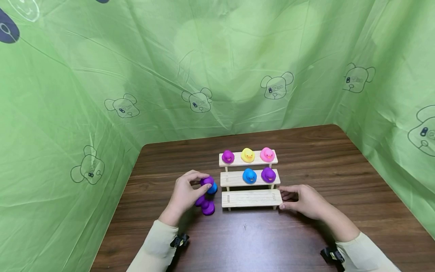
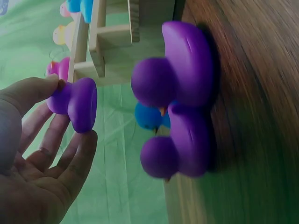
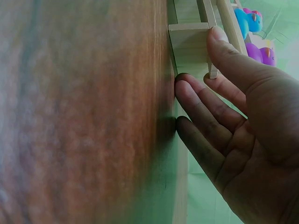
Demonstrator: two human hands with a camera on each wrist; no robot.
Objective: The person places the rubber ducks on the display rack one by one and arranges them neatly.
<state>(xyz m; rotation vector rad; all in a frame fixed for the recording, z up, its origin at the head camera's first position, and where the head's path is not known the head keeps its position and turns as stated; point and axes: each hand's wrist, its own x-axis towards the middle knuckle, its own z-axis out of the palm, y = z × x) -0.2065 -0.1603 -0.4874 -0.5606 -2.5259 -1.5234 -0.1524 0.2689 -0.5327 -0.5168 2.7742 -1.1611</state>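
My left hand (image 1: 185,192) pinches a purple rubber duck (image 2: 82,103) between thumb and fingers, held up off the table. Below it, two purple ducks (image 2: 191,65) stand side by side on the table, with a blue duck (image 1: 213,189) behind them. To the right is a three-step wooden stand (image 1: 251,198). On its top step sit a purple, a yellow (image 1: 247,155) and a pink duck (image 1: 267,154); the middle step bears a blue (image 1: 249,176) and a purple duck (image 1: 268,175). My right hand (image 1: 303,201) holds the right end of the bottom step, thumb in front and fingers behind.
The dark wooden table (image 1: 251,241) runs up to green cloth (image 1: 224,68) with mouse-like drawings, which hangs behind it and at both sides. Each wrist wears a small black device (image 1: 180,240) on a strap.
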